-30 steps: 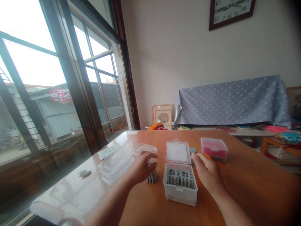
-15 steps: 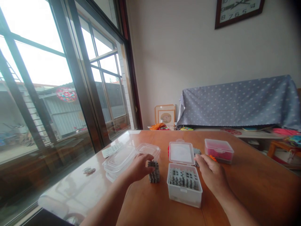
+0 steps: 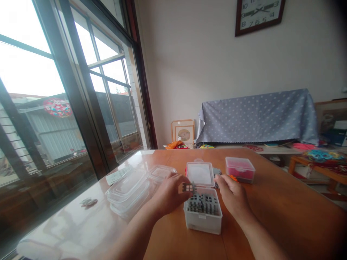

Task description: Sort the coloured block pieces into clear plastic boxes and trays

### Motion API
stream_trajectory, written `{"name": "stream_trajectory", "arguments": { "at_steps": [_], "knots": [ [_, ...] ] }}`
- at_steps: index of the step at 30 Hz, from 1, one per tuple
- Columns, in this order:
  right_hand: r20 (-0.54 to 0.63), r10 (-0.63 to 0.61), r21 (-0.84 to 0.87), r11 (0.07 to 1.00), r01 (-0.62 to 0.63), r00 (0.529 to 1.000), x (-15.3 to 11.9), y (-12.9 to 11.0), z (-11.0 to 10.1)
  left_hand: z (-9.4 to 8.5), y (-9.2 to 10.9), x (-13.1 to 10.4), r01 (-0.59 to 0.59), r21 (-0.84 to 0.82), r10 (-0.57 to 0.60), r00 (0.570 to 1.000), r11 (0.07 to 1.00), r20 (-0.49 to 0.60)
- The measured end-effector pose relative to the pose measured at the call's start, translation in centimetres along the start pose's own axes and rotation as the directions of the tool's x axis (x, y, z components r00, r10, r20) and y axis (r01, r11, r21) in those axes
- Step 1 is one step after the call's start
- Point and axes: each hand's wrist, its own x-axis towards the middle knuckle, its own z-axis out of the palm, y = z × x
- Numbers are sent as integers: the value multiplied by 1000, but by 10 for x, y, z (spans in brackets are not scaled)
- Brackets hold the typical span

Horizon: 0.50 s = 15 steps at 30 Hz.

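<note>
My left hand grips a stack of grey notched pieces between thumb and fingers, at the upper left edge of an open clear box. Rows of grey pieces stand inside that box, and its lid is tipped back behind it. To the right of the box, my right hand has its fingers closed together beside a few grey pieces and an orange piece. Whatever its fingertips hold is too small to make out.
Clear plastic lids lie on the wooden table at the left, near a small item. A closed box with pink contents stands at the back right. Windows line the left side.
My left hand has moved right with the stack, lifting it from the table to the open box. My right hand stays near the grey pieces. The view has turned slightly right.
</note>
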Motion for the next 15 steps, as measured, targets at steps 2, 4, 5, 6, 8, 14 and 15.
{"name": "stream_trajectory", "arguments": {
  "at_steps": [2,4,5,6,8,14,15],
  "knots": [
    [4,10,-2,1000,-10,1000,0,0,-1,13,12,5,-26,3,26,999,1000,31],
    [4,18,2,1000,-18,1000,0,0,-2,25,20,11,-45,0,45,997,999,61],
    [5,24,7,1000,-24,1000,0,0,-2,30,24,13,-53,0,53,996,999,78],
    [6,30,11,999,-30,1000,0,0,-2,35,26,15,-62,3,61,994,998,96],
    [11,43,22,999,-43,999,0,0,-3,41,30,19,-85,17,82,988,996,131],
    [7,50,43,998,-50,999,1,-2,-4,52,31,27,-147,40,137,972,988,193],
    [6,49,46,998,-49,999,0,-3,-5,54,30,27,-151,34,142,970,988,195]
  ]
}}
